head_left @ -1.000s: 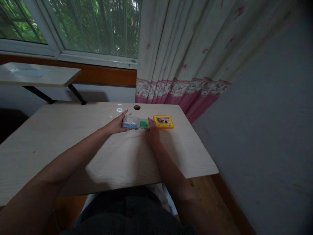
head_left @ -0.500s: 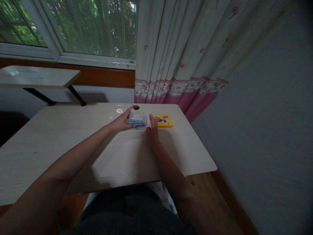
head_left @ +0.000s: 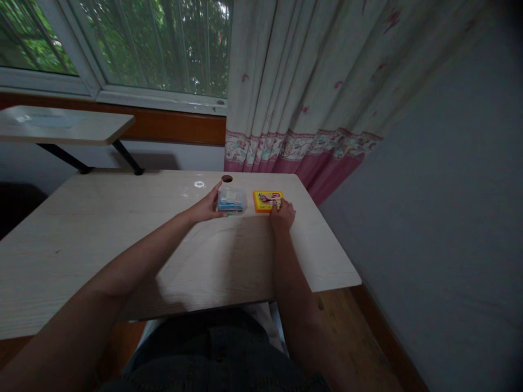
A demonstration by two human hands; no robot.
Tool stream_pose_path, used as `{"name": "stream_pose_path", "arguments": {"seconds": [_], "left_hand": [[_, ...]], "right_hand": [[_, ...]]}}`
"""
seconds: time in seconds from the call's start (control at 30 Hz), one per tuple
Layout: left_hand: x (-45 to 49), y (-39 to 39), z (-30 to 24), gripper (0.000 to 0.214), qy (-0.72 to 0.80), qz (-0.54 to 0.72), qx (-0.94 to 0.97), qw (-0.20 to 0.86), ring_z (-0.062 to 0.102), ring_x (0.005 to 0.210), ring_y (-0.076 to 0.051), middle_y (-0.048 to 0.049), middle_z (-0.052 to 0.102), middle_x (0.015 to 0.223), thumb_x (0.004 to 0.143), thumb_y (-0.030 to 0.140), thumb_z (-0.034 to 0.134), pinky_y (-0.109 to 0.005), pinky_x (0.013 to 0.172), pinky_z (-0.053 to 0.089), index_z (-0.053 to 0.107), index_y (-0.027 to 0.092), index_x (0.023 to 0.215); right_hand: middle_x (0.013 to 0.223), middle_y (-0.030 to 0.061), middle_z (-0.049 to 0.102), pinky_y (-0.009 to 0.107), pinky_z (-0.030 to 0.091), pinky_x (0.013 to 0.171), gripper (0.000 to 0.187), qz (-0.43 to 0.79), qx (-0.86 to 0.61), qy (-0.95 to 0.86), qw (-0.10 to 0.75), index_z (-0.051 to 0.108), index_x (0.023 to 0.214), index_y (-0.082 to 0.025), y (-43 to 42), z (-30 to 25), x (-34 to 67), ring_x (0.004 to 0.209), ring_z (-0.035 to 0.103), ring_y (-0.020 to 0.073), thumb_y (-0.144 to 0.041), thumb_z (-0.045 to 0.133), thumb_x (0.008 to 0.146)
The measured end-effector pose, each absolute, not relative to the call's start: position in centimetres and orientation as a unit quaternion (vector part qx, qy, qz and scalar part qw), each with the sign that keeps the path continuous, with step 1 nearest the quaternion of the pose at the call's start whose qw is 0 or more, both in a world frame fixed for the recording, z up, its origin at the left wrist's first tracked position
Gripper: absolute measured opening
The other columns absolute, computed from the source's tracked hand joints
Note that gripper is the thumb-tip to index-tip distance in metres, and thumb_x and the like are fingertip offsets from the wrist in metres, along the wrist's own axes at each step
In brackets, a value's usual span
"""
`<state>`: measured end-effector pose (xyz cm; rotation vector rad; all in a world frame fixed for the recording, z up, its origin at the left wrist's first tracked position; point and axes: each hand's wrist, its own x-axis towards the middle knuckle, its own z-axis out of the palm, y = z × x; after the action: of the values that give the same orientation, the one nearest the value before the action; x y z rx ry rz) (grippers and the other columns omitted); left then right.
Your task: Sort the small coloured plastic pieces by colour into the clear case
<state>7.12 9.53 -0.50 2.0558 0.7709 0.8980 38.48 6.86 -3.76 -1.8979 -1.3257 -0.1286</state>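
- My left hand (head_left: 210, 207) spans the left end of the clear box (head_left: 232, 200), thumb in front, fingers behind, holding it.
- My right hand (head_left: 283, 215) bends over the right end of the yellow box (head_left: 261, 201); I cannot tell how firmly it grips.
- Both boxes lie side by side on the tabletop (head_left: 204, 272), a narrow gap between. With a hand at each, I judge the handling under way, not finished.
- The clear box looks like see-through plastic, rounded at the corners, with blue and white contents; the yellow one is a flat, printed rectangle.
- The tabletop is pale and wood-grained, with a round hole (head_left: 227, 178) behind the boxes.
- Beyond hangs a pleated, pink-hemmed curtain (head_left: 306, 81), beside the glass window (head_left: 163, 43).
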Motion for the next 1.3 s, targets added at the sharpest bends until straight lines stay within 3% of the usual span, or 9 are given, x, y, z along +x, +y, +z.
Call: {"name": "stream_pose_path", "arguments": {"seconds": [0.3,0.5,0.67,0.87,1.03,1.3], "left_hand": [[6.8,9.0,-0.4,0.113,0.322,0.352,0.795,0.374,0.052,0.130,-0.033,-0.0242,0.044,0.147,0.070,0.035,0.080,-0.052,0.106,0.043,0.009,0.018,0.157],[6.5,8.1,1.6,0.109,0.332,0.375,0.792,0.350,0.055,0.127,-0.031,-0.0195,0.045,0.147,0.069,0.034,0.079,-0.054,0.110,0.040,0.015,0.022,0.155],[7.2,7.9,3.6,0.108,0.328,0.385,0.788,0.351,0.052,0.130,-0.030,-0.0178,0.041,0.150,0.069,0.033,0.079,-0.048,0.111,0.040,0.014,0.022,0.155],[9.6,8.1,4.3,0.110,0.334,0.393,0.780,0.354,0.055,0.127,-0.030,-0.0172,0.043,0.149,0.068,0.037,0.080,-0.047,0.111,0.041,0.016,0.019,0.155],[10.7,8.6,2.4,0.114,0.349,0.391,0.779,0.344,0.056,0.126,-0.030,-0.0213,0.042,0.149,0.068,0.035,0.080,-0.048,0.110,0.041,0.009,0.017,0.156],[11.2,10.0,0.0,0.109,0.335,0.395,0.784,0.341,0.050,0.133,-0.030,-0.0234,0.042,0.148,0.076,0.039,0.073,-0.051,0.115,0.032,0.005,0.014,0.156]], "right_hand": [[0.116,0.0212,0.063,0.058,0.035,0.104,0.046,-0.033,-0.754,-0.536,0.378,0.060,0.123,-0.009,7.0,-3.8,38.2,0.114,0.054,0.0326,-0.034,0.048,0.087],[0.116,0.0197,0.064,0.058,0.032,0.108,0.040,-0.042,-0.728,-0.560,0.393,0.062,0.118,-0.011,6.5,-3.5,36.2,0.117,0.053,0.0309,-0.033,0.052,0.087],[0.117,0.0166,0.066,0.060,0.030,0.110,0.037,-0.027,-0.693,-0.611,0.382,0.063,0.119,-0.014,5.6,-3.3,34.2,0.118,0.055,0.0288,-0.030,0.045,0.091],[0.135,0.0123,0.061,0.060,0.024,0.116,0.049,0.054,-0.651,-0.648,0.392,0.053,0.134,-0.017,5.2,-3.1,32.4,0.125,0.055,0.0240,-0.016,0.030,0.091],[0.142,0.0110,0.056,0.052,0.026,0.118,0.057,0.072,-0.652,-0.646,0.390,0.044,0.143,-0.017,5.0,-2.7,32.0,0.127,0.055,0.0232,-0.012,0.034,0.087],[0.136,0.0116,0.060,0.048,0.037,0.113,0.055,0.075,-0.644,-0.653,0.392,0.046,0.140,-0.014,4.7,-1.9,32.2,0.122,0.058,0.0251,-0.013,0.043,0.085]]}}
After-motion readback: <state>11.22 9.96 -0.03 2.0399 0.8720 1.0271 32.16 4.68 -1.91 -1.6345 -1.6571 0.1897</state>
